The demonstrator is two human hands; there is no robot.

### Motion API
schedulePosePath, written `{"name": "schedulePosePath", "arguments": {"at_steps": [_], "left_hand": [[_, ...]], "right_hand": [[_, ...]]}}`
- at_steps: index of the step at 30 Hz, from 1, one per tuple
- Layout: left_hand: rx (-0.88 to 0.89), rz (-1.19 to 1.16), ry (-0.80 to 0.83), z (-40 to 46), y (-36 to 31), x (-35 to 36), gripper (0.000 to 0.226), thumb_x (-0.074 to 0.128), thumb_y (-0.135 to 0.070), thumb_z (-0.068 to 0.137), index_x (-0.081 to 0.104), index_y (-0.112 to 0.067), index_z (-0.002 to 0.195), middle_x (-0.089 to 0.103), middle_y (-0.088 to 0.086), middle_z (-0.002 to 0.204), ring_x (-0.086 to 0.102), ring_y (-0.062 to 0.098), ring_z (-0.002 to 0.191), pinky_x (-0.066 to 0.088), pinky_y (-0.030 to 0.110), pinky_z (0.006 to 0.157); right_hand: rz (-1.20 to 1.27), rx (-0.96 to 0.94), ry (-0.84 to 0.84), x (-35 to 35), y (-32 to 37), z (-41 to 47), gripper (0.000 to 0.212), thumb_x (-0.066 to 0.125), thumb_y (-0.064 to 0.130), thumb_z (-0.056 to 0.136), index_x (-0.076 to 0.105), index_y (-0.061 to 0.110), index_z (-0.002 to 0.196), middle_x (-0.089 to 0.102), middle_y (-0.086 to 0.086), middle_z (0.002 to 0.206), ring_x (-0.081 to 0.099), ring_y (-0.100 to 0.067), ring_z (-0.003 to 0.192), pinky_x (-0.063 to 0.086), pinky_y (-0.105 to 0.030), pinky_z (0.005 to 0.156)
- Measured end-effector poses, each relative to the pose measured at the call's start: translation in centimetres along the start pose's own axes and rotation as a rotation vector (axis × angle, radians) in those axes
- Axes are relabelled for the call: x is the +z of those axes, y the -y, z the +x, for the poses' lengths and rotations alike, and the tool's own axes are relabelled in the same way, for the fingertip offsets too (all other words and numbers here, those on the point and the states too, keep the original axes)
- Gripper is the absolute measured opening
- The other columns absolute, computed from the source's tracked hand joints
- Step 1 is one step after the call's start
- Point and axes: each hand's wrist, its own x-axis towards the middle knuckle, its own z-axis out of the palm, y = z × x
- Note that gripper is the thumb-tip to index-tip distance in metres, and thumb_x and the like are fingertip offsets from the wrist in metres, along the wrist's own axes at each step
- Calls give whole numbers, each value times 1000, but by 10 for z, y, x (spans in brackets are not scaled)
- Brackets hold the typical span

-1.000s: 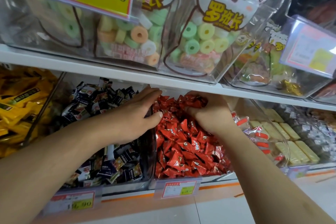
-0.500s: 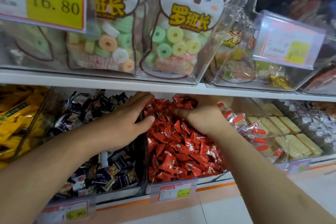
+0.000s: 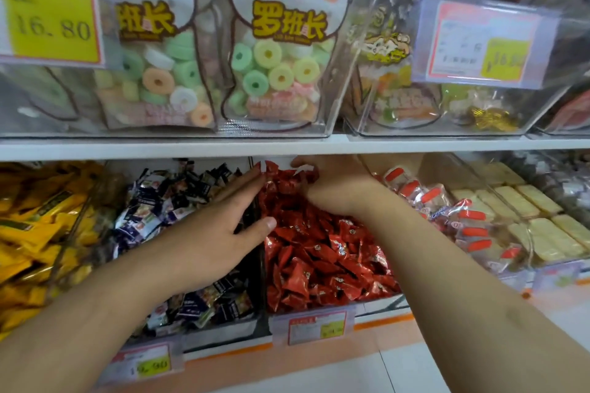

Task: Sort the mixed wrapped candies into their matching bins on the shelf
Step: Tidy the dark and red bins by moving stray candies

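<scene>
Left hand (image 3: 210,233) flat across the bin divider (image 3: 259,252); right hand (image 3: 332,185) grips red candies (image 3: 319,258) just under the shelf (image 3: 287,147) edge.

Two big bags of ring sweets (image 3: 281,73) stand in a clear box on the top shelf. A yellow price tag (image 3: 52,24) reading 16.80 hangs at the left, and another price tag (image 3: 482,41) at the right.

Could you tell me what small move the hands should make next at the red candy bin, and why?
Probably draw the right hand back out: its fingers curl into the red candies at the bin's back, seemingly gripping some, while the left hand lies flat over the dark candies.
</scene>
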Motion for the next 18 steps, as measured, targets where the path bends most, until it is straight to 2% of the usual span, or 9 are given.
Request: {"name": "schedulePosePath", "arguments": {"at_steps": [2,3,5,7,10,14,18], "left_hand": [[-5,-17,-1,1,1,-1,68,44,-66,92,5,-72,147,-10,-57,148,-6,-36,132,5,7,112],[-13,-26,-1,1,2,-2,67,45,-67,91,9,-71,147,-7,-57,149,-2,-38,129,8,5,110],[-34,-39,3,1,3,-5,66,48,-65,92,15,-68,149,-3,-54,152,4,-41,123,15,-2,101],[-57,-12,13,1,3,-6,69,49,-66,92,16,-63,153,-4,-51,154,9,-35,129,17,0,101],[-74,58,20,1,3,-10,75,46,-71,89,12,-61,155,-7,-50,155,8,-20,142,15,12,110],[-100,107,23,0,-1,-16,78,48,-75,87,14,-60,155,-2,-47,157,17,-17,136,18,14,108],[-112,96,38,-3,-1,-20,82,49,-78,84,11,-61,155,-4,-44,158,14,-16,137,14,14,111]], "right_hand": [[110,-67,91,9,8,1,44,67,39,95,58,41,138,60,11,141,54,-6,123,37,-14,88],[135,-109,156,16,11,2,46,66,40,96,55,43,141,57,12,145,52,-4,126,39,-15,94],[105,-155,259,26,11,5,52,63,41,97,47,46,147,49,12,154,47,-9,136,38,-26,110],[35,-158,294,30,5,8,50,61,42,98,48,46,147,47,12,155,45,-12,139,37,-30,115],[-100,-111,293,24,-6,9,42,58,48,98,57,43,140,54,11,149,51,-15,134,43,-35,111],[-175,-43,255,17,-16,3,43,59,53,98,60,38,138,56,9,147,53,-18,132,44,-33,108],[-186,-2,219,13,-15,-1,38,62,45,96,64,35,133,63,6,136,59,-19,121,47,-27,97]]}}
